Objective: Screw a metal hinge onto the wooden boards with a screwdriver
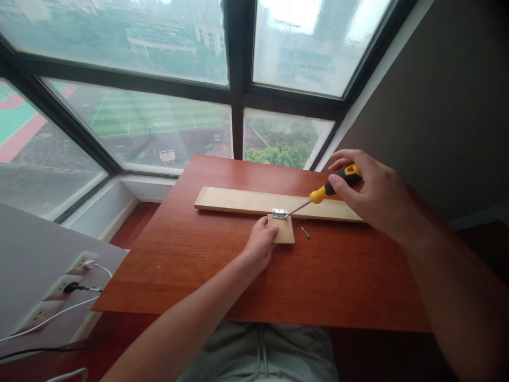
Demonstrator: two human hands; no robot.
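Head-worn view; facing forward, down, over tabletop (178, 276)

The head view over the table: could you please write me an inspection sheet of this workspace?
Surface: reddish-brown wooden table, with a long board lying across it.
Job's things: small board with a metal hinge at its far edge; screwdriver, tip at the hinge's right end; whether it is seated cannot be told.
Clutter: one loose screw right of the small board.
Hands: left hand holds the small board's left side; right hand holds the screwdriver's handle.
Cables: white cable and others by the wall sockets, left of the table.
Surroundings: dark-framed windows, a sports field outside.
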